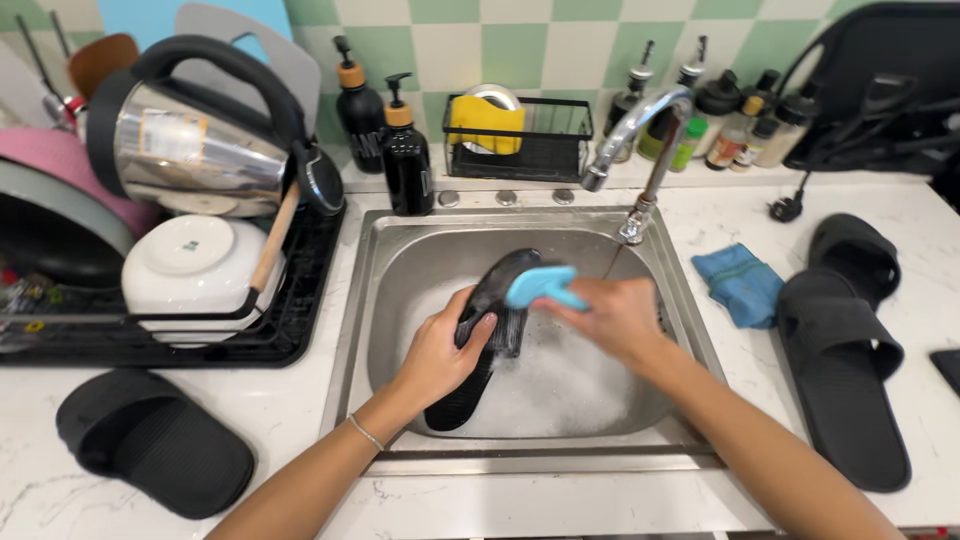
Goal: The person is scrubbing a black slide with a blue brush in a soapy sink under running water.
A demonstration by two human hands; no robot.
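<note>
Over the steel sink, my left hand grips a black slide sandal around its middle, sole side up and tilted toward the faucet. My right hand holds a light blue scrub brush pressed against the sandal's upper end. Foamy water fills the sink bottom below the sandal. A thin stream runs from the chrome faucet just right of the brush.
Another black sandal lies on the counter at the left front; two more lie at the right beside a blue cloth. A dish rack with kettle and white bowl stands left. Two black pump bottles and a sponge caddy are behind the sink.
</note>
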